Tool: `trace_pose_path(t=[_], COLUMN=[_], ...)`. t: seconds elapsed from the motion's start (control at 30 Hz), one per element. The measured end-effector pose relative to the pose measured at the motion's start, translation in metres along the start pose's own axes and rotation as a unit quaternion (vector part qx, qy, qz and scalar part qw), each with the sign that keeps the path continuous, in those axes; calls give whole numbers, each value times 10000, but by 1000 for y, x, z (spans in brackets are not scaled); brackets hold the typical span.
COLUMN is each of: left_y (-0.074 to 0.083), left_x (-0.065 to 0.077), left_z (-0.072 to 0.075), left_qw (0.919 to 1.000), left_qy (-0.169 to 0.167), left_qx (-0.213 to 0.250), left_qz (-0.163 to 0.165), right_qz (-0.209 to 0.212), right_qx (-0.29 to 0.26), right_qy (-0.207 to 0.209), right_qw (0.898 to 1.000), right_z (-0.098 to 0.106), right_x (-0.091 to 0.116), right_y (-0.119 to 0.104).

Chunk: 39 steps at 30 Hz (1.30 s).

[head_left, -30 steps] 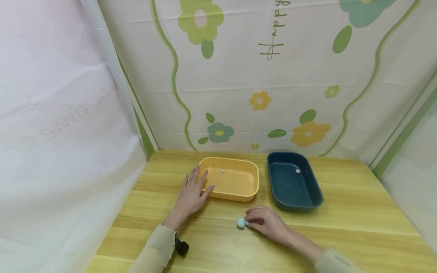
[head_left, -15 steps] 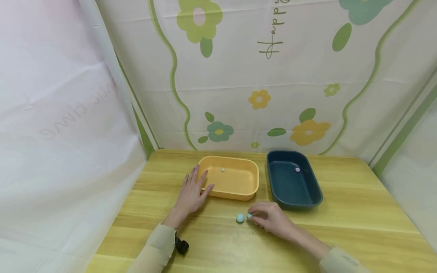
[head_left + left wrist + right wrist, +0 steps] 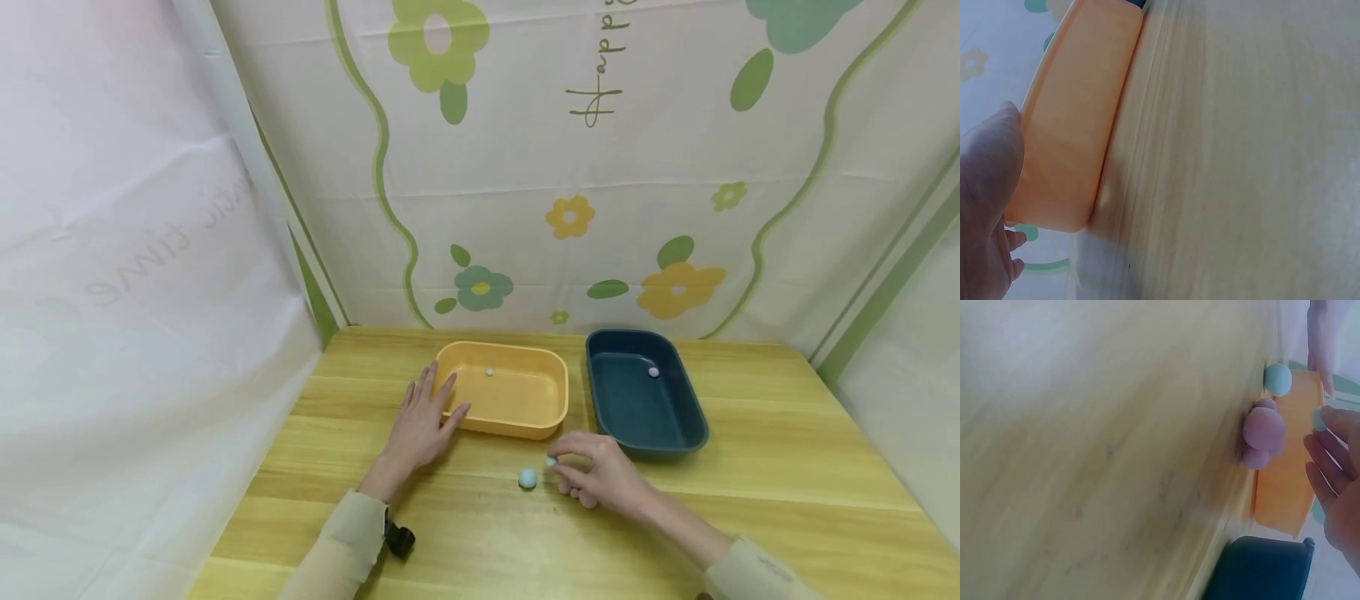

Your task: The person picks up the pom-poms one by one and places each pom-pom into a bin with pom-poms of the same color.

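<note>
My left hand point(image 3: 420, 423) lies with spread fingers on the left end of the yellow tray point(image 3: 525, 431), thumb at the near rim. In the left wrist view, the thumb point(image 3: 991, 162) is against the tray's end. Between thumb and index finger, my right hand point(image 3: 603, 477) pinches a small pale blue ball point(image 3: 1318, 419), raised above the table. A larger light blue ball point(image 3: 528, 478) rests on the table just left of that hand. The right wrist view shows a pink lump with smaller pink balls attached point(image 3: 1264, 430) on the table, below the right hand.
A dark blue tray point(image 3: 648, 417) stands right of the yellow one, with a small pink ball point(image 3: 653, 372) inside. Within the yellow tray lies a tiny pale ball point(image 3: 490, 372). Printed cloth point(image 3: 510, 167) hangs behind the wooden table point(image 3: 465, 533).
My right hand has lifted the small pale blue ball away from beside the larger blue ball, moving slightly up and right. The left hand has stayed on the yellow tray.
</note>
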<state>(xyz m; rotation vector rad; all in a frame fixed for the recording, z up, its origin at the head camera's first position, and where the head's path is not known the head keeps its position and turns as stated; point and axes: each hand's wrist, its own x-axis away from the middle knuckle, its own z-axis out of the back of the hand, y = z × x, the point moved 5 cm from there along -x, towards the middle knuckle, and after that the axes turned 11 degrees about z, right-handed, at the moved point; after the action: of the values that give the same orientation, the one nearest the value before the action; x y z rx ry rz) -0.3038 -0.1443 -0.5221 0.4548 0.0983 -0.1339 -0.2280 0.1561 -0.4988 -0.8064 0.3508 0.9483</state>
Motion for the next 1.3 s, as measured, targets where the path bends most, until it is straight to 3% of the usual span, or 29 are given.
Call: trace_pose_path(t=[0.5,1.13,1.3], left_y=[-2,-1,-2], left_x=[2,0,0], left_z=[-3,-3,-4], left_qw=[10000,9994,9997], left_qy=[-12,-4,-21], left_qx=[-75,-335,-238], left_qz=[31,85,109], right_qz=[-288,265,237], right_qx=[58,416,311], right_qy=[-58,116,63], right_qw=[9996,9987,9992], right_z=[5,21,20], right_x=[-7,-42,-49], right_y=[-1,7,12])
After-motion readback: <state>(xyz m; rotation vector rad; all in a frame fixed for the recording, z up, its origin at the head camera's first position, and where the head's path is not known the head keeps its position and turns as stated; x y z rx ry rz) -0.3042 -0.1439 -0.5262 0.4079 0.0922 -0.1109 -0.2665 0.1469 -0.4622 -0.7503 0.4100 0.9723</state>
